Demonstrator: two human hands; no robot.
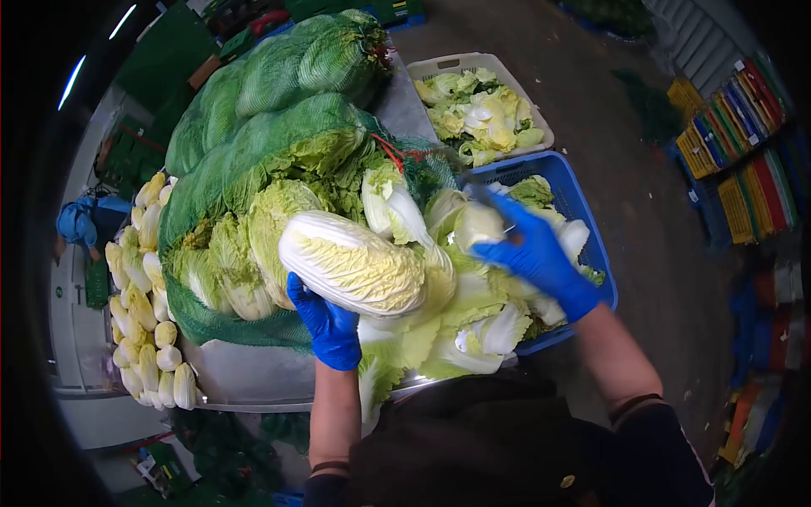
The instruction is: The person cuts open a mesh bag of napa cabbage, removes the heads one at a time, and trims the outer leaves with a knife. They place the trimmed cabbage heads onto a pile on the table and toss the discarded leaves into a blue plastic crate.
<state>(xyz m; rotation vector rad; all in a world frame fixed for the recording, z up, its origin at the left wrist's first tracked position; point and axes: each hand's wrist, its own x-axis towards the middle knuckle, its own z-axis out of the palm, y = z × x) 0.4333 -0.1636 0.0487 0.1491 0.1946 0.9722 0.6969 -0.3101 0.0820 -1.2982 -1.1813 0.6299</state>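
My left hand (325,325), in a blue glove, cups a trimmed Chinese cabbage (351,264) from below and at its left end. The cabbage lies tilted, pale yellow-white, over a heap of loose outer leaves (422,338). My right hand (532,249), also gloved in blue, is smeared by motion near a pale cut leaf base (478,226). Its fingers are bent, and a blurred grey streak like a blade shows beside them; I cannot tell what they grip. Untrimmed Chinese cabbages (236,253) spill from an open green net sack (253,160) just left of the held one.
Another full net sack (296,63) lies behind. Trimmed cabbages (144,321) are stacked at the table's left end. A blue crate (601,237) and a white crate (541,118), both with leaves, stand along the right side of the metal table (253,372). Coloured crates (743,127) are stacked far right.
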